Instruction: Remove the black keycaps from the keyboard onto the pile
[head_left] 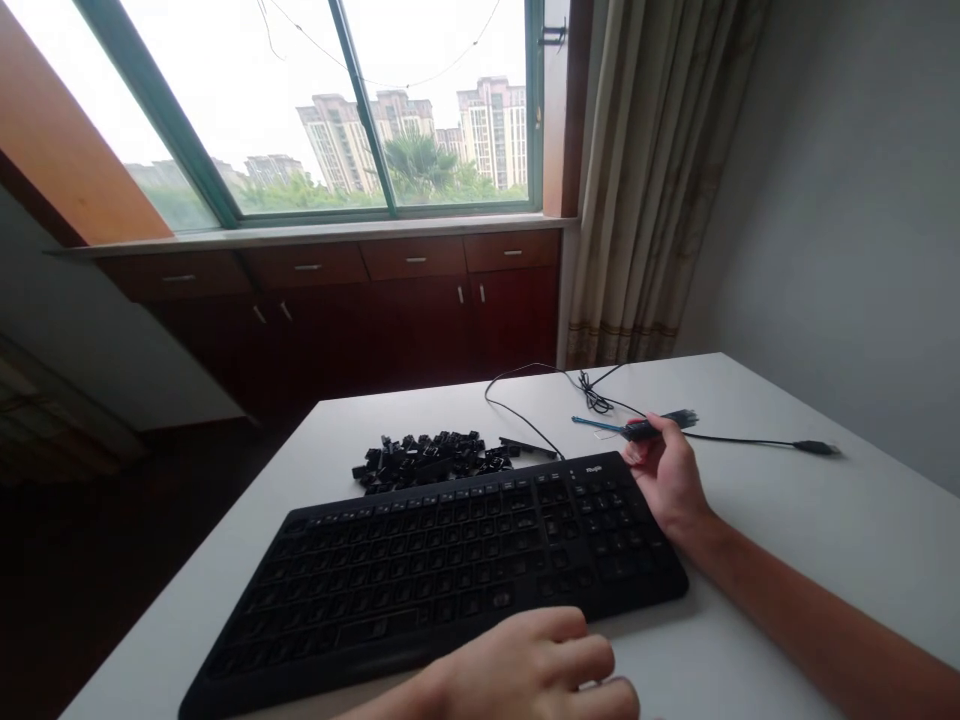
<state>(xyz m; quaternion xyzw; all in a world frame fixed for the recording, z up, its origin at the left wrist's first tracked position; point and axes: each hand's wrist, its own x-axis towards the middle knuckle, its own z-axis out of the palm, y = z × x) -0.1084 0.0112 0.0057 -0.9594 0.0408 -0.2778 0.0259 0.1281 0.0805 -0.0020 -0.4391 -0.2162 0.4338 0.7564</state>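
A black keyboard (420, 560) lies slantwise on the white table, with most of its key wells bare of caps. Past its far right corner, my right hand (667, 480) is closed around a brush (660, 425) with dark bristles pointing right and a thin blue end (592, 422) pointing left. A small wire loop shows beside the brush. My left hand (540, 665) is at the keyboard's near edge, fingers curled; whatever they may hold is hidden. Loose black keycaps (427, 460) are heaped behind the keyboard.
The keyboard's cable (510, 405) loops over the white table (795, 510) to a coiled bundle (596, 395), and a plug (817, 448) lies at the right. Beyond the table are dark red cabinets (390, 320), a window and a curtain (645, 180).
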